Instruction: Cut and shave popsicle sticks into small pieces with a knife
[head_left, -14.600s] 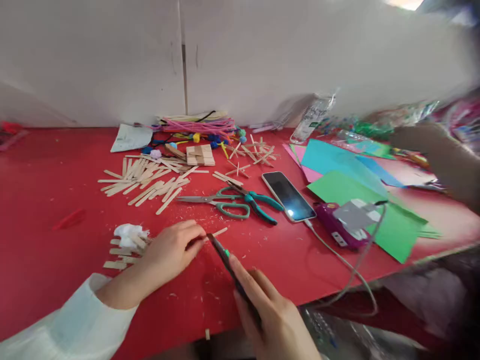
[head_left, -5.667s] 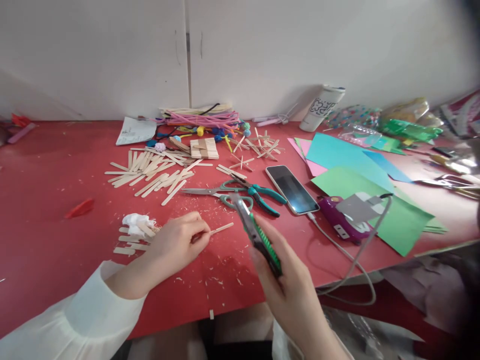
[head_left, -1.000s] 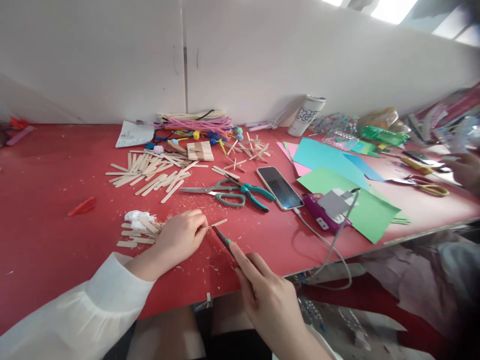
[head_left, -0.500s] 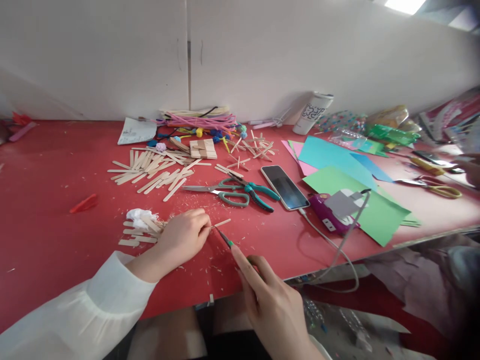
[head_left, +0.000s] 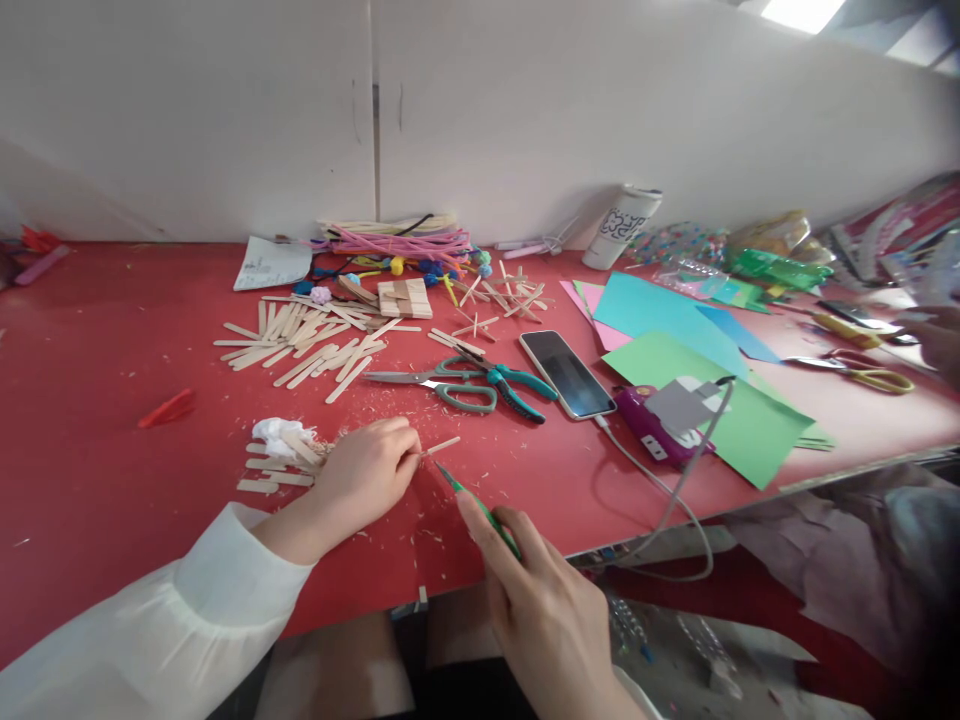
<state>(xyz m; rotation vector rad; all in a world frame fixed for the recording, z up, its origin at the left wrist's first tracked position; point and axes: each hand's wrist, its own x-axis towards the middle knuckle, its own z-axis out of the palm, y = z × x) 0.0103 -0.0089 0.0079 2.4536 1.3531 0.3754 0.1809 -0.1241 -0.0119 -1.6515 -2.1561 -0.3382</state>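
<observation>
My left hand [head_left: 375,465] rests on the red table, its fingers pinched on a thin wooden stick [head_left: 442,446] that sticks out to the right. In my right hand [head_left: 536,590] is a green-handled craft knife [head_left: 487,515], its blade tip pointing up and left. A small gap separates the tip from the stick. Shavings are scattered around both hands. Left of my left wrist lie cut wooden stick pieces [head_left: 259,486] and a crumpled white tissue [head_left: 279,438].
Behind my hands lie craft sticks [head_left: 300,335], scissors [head_left: 457,392], teal-handled pliers [head_left: 517,385] and a phone [head_left: 568,373] with its cable. Coloured paper [head_left: 675,315] and a white tumbler [head_left: 622,228] are at the right. A co-worker's hand [head_left: 941,335] shows at the far right edge.
The knife blade has come off the stick and drawn back slightly, and more of its green handle shows. My left hand keeps its hold in the same place.
</observation>
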